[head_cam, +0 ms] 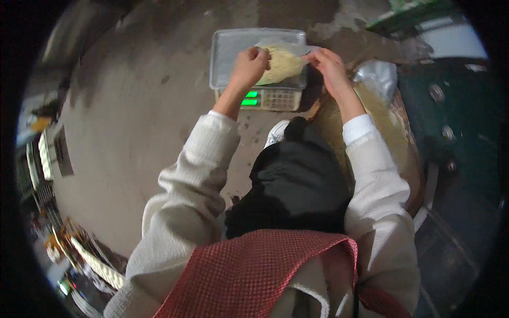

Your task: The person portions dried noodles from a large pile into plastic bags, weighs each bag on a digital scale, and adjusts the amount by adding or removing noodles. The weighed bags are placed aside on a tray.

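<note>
A clear plastic bag of pale yellow noodle-like strands rests on the right half of the tray of a digital weighing scale. The scale's green display is lit, beside a keypad. My left hand has its fingers closed on the bag's left edge, over the strands. At the right side, my right hand pinches the bag's plastic between thumb and fingers. Both fingertips are small in the view, and the underside of the bag is hidden.
A large sack or basket with yellowish contents stands right of the scale, with crumpled clear plastic at its top. A dark green surface lies farther right. My white shoe is on the grey floor below the scale.
</note>
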`<action>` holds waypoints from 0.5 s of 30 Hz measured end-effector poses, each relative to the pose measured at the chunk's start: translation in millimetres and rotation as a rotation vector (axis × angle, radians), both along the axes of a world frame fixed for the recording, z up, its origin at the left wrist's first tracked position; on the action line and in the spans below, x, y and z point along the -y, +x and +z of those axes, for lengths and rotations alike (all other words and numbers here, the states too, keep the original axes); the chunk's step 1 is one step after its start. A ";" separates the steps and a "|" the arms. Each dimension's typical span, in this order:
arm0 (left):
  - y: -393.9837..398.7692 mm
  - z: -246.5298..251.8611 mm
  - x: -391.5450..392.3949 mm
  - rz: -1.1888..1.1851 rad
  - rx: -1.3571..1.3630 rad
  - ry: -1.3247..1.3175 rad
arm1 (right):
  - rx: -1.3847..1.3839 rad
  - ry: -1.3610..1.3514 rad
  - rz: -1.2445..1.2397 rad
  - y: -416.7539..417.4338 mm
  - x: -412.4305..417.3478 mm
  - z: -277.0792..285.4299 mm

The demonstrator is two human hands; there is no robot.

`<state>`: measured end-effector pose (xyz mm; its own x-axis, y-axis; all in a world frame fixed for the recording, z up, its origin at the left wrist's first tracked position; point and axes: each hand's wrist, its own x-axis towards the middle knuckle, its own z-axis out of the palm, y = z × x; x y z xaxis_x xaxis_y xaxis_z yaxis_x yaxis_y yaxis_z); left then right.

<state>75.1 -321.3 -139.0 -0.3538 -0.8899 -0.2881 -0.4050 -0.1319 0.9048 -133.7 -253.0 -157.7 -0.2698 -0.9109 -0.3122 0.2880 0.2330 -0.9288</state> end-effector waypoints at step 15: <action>-236.8 137.3 -156.5 -0.893 -0.287 0.608 | 0.132 0.041 -0.242 -129.7 -237.7 150.4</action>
